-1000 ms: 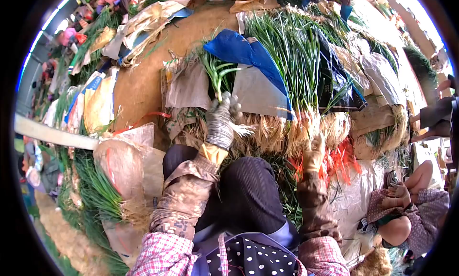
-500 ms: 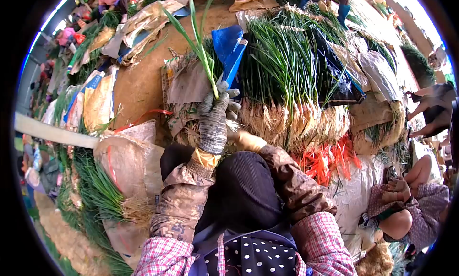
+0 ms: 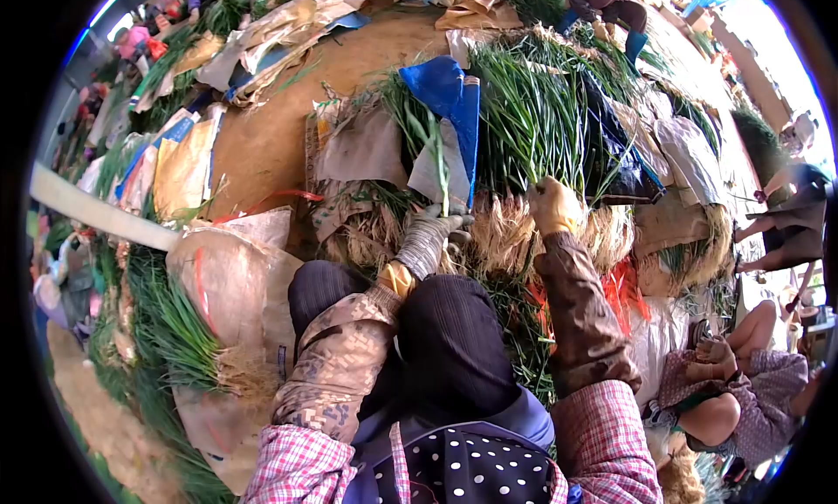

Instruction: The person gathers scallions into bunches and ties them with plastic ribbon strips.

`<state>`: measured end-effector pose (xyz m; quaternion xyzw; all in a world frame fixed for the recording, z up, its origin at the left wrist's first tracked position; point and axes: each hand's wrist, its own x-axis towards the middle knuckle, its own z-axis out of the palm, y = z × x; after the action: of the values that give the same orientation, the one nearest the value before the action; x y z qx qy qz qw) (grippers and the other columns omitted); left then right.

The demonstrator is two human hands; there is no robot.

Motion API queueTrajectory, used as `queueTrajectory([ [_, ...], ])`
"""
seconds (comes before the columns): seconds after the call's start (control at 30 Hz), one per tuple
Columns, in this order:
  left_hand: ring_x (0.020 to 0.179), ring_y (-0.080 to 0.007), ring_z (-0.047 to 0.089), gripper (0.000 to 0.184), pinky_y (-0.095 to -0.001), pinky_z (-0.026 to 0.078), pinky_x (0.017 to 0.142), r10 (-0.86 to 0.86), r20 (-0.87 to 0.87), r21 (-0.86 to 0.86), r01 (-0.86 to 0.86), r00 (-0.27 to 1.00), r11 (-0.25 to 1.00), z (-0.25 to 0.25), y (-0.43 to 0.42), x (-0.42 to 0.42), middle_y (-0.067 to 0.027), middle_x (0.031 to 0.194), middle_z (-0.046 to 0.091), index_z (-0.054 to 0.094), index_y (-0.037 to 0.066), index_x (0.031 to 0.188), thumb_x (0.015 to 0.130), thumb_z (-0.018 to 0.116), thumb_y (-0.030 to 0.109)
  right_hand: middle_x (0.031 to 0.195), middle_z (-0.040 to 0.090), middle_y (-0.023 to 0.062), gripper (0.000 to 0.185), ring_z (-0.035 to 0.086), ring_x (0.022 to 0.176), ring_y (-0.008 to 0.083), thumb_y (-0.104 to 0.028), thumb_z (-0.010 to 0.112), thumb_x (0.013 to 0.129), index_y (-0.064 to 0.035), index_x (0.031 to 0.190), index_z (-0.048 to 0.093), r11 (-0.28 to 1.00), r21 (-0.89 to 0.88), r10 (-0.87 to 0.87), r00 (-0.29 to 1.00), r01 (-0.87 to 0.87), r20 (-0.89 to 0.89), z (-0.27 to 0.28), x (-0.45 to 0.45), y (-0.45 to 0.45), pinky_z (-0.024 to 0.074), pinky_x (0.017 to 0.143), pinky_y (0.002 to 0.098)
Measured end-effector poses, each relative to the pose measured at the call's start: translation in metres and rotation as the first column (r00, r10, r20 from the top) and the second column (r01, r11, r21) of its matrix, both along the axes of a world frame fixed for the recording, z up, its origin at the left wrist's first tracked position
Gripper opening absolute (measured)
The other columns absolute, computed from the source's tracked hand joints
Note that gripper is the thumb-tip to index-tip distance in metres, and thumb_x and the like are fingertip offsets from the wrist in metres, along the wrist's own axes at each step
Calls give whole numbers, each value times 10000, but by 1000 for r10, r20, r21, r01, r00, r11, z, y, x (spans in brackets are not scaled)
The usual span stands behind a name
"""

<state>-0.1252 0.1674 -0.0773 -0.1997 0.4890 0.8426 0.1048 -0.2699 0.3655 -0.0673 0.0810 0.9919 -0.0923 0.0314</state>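
Note:
My left hand [image 3: 434, 236], in a grey-striped glove, is closed around the base of a few green onions [image 3: 439, 164]. Their stalks point away from me, over a grey flap and a blue sheet [image 3: 441, 87]. My right hand [image 3: 556, 205], in a pale yellow glove, has its fingers curled at the stems of a wide pile of green onions [image 3: 524, 111] and pinches a green onion there. Pale, stringy roots [image 3: 502, 229] of the pile face me on both sides of that hand. My fingertips are partly hidden.
Red plastic strips [image 3: 621, 290] lie right of my knees. A bundle of green onions [image 3: 196, 351] rests on brown sacking [image 3: 240, 281] at the left. A seated person [image 3: 733, 390] is close on the right, and other people work farther back among more onions.
My left hand has lowered with its onions, moving slightly right. My right hand has gone from beside my knee out to the pile and closed on stems there. The camera view has shifted a little.

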Motion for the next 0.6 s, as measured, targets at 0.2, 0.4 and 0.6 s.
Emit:
queueTrajectory([
  [0.2, 580, -106, 567, 201, -260, 465, 517, -224, 108, -6, 226, 968, 974, -4, 26, 5, 12, 744, 632, 653, 110, 976, 831, 702, 241, 709, 671, 54, 94, 603, 574, 154, -170, 698, 817, -84, 833, 665, 652, -598, 359, 884, -467, -298, 8, 141, -10, 524, 580, 286],
  [0.4, 653, -116, 575, 233, -277, 471, 594, -205, 62, -35, 208, 977, 978, -21, 24, 9, -17, 747, 631, 664, 59, 936, 837, 694, 268, 1107, 630, 156, 397, 590, 1026, 217, -275, 612, 889, -16, 1187, 565, 380, -921, 252, 967, -85, 15, -7, 133, 2, 468, 899, 326],
  [0.6, 761, -158, 602, 245, -289, 480, 696, -225, -37, -163, 216, 974, 963, -37, 32, 13, -48, 870, 667, 651, 35, 1011, 856, 671, 223, 893, 670, 73, 308, 628, 722, 160, -278, 625, 897, 3, 1024, 639, -102, -890, 381, 844, 445, 378, -25, 95, -29, 505, 598, 275],
])
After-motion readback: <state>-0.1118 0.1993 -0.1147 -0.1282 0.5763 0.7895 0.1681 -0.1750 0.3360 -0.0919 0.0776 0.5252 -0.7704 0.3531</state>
